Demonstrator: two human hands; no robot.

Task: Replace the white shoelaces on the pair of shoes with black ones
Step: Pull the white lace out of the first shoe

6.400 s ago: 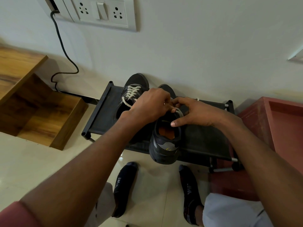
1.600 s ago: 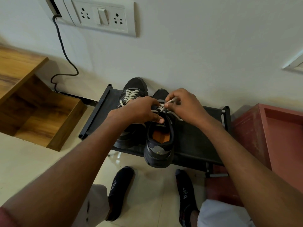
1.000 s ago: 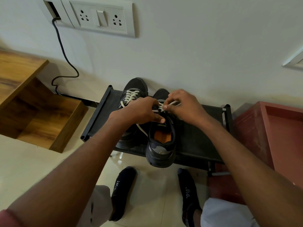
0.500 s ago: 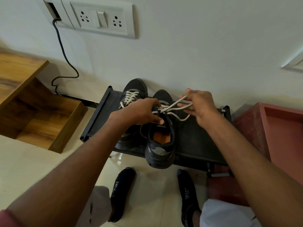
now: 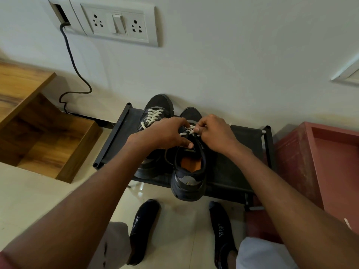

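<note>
Shoes: both dark shoes sit side by side on a low black shoe rack (image 5: 246, 136) against the wall, toes to the wall, so the laces face the person
Right shoe (image 5: 189, 171): nearer one, heel hanging over the rack's front edge, likely drawn close for easier reach
Left hand (image 5: 165, 133): fingers curled over the shoe's tongue area, thumb pressed on its collar, seemingly steadying it
Right hand (image 5: 214, 133): thumb and fingers pinch the white lace (image 5: 189, 131) at the eyelets, apparently to pull it free
Left shoe (image 5: 153, 121): white lacing intact, waiting its turn
Black laces: not visible anywhere
Progress: early, removal stage
</note>
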